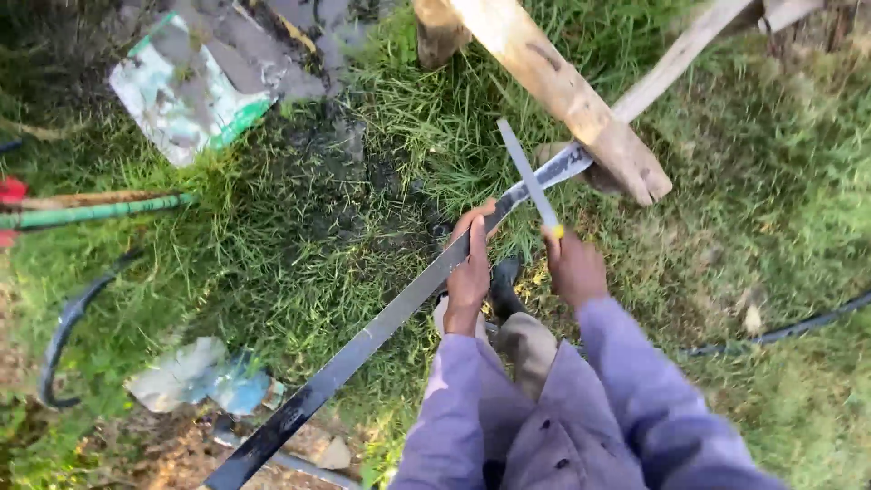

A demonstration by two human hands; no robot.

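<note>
A long dark blade (381, 331) was held across the grass (299, 236), its long axis running on a diagonal from the lower left of the view up to the right, where its bright tip end was rested against a slanted wooden post (562, 91). The left hand (470, 268) was wrapped around the blade near its upper third, fingers (478, 238) closed over the flat of the metal to steady it. The right hand (575, 268) was clenched on the yellow-collared handle of a slim grey file (526, 174), which was laid across the blade just above the left hand and pointed up and to the left, so that the two tools crossed at a steep angle. The crossing point lay between the two hands, slightly nearer the left. Both arms were covered by lilac sleeves (635, 381). A dark shoe (504, 286) was seen under the blade between the hands. Further off, a torn green and white sack (186, 86) was spread at the upper left, a green hose (91, 213) was stretched along the left edge, and a black pipe (780, 331) was curved over the turf at the right.
</note>
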